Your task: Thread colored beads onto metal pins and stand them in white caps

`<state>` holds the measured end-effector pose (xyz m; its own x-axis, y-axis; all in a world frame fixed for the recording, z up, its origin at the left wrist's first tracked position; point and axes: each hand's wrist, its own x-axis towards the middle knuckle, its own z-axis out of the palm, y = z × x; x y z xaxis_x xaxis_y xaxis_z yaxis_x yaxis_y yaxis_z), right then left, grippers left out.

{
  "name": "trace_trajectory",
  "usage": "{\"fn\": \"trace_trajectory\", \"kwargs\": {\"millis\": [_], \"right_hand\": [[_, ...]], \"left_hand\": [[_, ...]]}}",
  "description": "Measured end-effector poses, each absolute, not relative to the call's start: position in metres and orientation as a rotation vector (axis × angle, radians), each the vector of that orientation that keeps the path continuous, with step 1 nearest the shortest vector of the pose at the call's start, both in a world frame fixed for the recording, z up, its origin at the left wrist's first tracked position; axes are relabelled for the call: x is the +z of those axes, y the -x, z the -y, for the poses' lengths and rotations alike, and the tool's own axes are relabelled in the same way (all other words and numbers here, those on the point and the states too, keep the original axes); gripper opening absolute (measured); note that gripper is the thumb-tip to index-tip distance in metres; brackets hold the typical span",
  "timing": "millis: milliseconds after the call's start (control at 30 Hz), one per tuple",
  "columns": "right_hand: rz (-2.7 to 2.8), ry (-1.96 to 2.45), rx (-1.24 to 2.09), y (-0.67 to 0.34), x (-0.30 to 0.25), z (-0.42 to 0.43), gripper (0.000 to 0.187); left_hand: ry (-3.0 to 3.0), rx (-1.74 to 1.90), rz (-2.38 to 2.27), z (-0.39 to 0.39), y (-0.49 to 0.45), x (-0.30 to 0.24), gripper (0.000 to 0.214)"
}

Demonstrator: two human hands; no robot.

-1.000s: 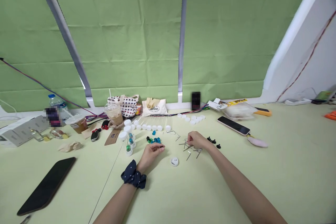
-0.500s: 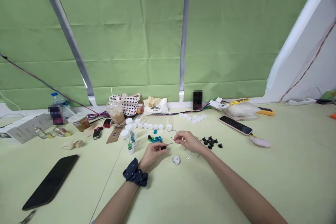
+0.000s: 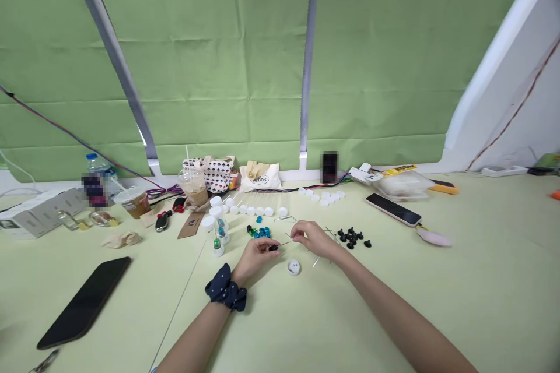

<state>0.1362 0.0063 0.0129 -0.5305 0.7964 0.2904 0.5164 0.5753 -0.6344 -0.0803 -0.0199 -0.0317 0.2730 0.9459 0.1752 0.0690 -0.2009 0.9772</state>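
Observation:
My left hand (image 3: 254, 255), with a dark scrunchie (image 3: 226, 295) on its wrist, pinches a small black bead (image 3: 273, 247) just above the table. My right hand (image 3: 311, 238) pinches a thin metal pin (image 3: 285, 242) whose tip points at that bead. More metal pins (image 3: 321, 252) lie under and behind the right hand. A heap of black beads (image 3: 350, 237) sits to its right. Blue and green beads (image 3: 259, 232) lie behind the left hand. A small white cap (image 3: 293, 267) rests between my hands.
Small vials with white lids (image 3: 217, 232) and a row of white caps (image 3: 254, 210) stand behind. A dark phone (image 3: 83, 302) lies at the left, another phone (image 3: 391, 208) at the right. Cups, bags, a bottle and boxes line the green-curtained back edge.
My right hand lifted from the pile of pins with one pin and moved left to meet the left hand, which now shows a black bead at its fingertips.

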Motion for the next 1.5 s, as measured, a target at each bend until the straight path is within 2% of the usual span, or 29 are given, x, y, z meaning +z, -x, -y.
{"fn": "trace_trajectory", "kwargs": {"millis": [200, 633, 767, 933, 1067, 1267, 1500], "right_hand": [[2.275, 0.955, 0.538, -0.128, 0.018, 0.002, 0.016], [1.904, 0.848, 0.703, -0.103, -0.002, 0.002, 0.006], [1.834, 0.858, 0.798, -0.093, -0.002, 0.008, 0.01], [1.768, 0.91, 0.858, -0.103, 0.004, 0.0, 0.031], [1.695, 1.111, 0.676, -0.149, 0.012, -0.026, 0.024], [1.913, 1.441, 0.518, -0.199, 0.005, -0.045, 0.011], [2.342, 1.512, 0.445, -0.181, 0.0, -0.034, 0.014]], "left_hand": [[-1.687, 1.096, -1.046, 0.022, 0.079, -0.031, 0.034], [-1.503, 0.952, -0.889, 0.029, 0.078, -0.025, 0.037], [-1.464, 0.946, -0.906, 0.029, 0.078, -0.027, 0.038], [-1.415, 0.995, -0.931, 0.028, 0.078, -0.019, 0.036], [-1.345, 1.114, -0.982, 0.026, 0.079, -0.015, 0.039], [-1.285, 1.19, -1.002, 0.023, 0.081, -0.019, 0.041], [-1.272, 1.188, -1.019, 0.023, 0.082, -0.019, 0.039]]}}
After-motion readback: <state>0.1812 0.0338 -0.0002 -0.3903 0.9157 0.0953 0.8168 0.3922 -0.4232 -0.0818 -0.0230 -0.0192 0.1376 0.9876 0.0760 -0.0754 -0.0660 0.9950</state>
